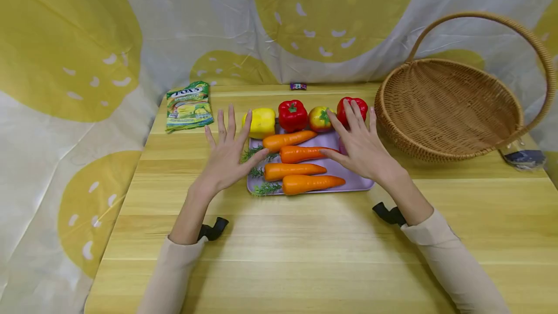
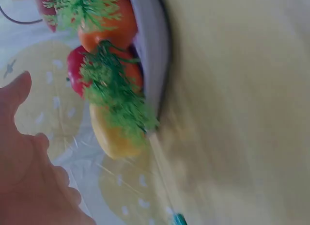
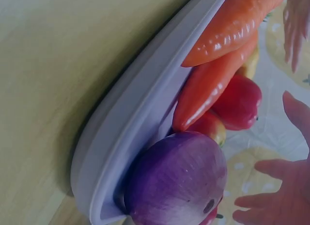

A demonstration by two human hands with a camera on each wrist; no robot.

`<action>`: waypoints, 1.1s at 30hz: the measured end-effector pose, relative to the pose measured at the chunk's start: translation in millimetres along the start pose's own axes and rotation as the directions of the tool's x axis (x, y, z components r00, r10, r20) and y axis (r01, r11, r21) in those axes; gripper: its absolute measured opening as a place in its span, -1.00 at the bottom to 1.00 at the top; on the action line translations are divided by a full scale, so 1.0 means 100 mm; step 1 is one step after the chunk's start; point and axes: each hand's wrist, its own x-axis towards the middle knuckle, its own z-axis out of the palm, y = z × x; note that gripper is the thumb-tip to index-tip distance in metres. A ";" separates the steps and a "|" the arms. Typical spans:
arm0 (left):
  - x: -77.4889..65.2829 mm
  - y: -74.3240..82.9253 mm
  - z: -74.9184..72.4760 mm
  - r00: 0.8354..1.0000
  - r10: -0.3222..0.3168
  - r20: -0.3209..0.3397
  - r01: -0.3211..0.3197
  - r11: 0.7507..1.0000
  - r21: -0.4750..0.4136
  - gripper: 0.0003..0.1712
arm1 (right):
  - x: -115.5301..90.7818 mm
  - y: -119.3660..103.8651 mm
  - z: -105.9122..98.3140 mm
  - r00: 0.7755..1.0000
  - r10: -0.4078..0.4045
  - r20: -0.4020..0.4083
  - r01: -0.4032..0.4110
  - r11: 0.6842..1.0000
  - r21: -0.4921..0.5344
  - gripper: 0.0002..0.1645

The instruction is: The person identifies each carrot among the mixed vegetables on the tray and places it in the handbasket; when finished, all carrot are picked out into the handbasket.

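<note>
A lilac tray holds several orange carrots with green leafy tops. Along its far side sit a yellow bell pepper, a red bell pepper, a red-and-yellow tomato and another red pepper partly behind fingers. A purple onion fills the tray's corner in the right wrist view; the right hand mostly hides it from the head. My left hand, fingers spread, hovers by the tray's left end, overlapping the leaves. Over the right end my right hand spreads likewise. Both hands hold nothing.
A wicker basket with a tall handle stands at the back right, a dark packet partly under it. At the back left lies a green candy bag. One small wrapped candy lies at the far table edge, before a patterned cloth.
</note>
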 end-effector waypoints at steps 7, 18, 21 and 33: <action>-0.22 -0.23 0.02 0.991 -0.027 0.133 0.034 0.998 -0.048 0.22 | -0.01 0.00 0.01 1.000 -0.014 0.002 0.014 1.000 -0.012 0.13; -0.27 -0.37 0.08 0.941 -0.031 0.338 0.072 0.991 -0.112 0.37 | -0.04 -0.02 0.02 0.999 -0.037 0.007 0.037 0.999 -0.002 0.13; -0.23 -0.40 0.07 0.920 -0.021 0.391 0.085 0.986 -0.146 0.45 | -0.03 -0.02 0.03 0.999 -0.033 0.015 0.032 0.999 0.003 0.13; -0.11 -0.49 0.06 0.886 0.012 0.463 0.097 0.973 -0.211 0.63 | -0.04 -0.01 0.03 0.999 -0.012 0.046 0.011 1.000 0.021 0.11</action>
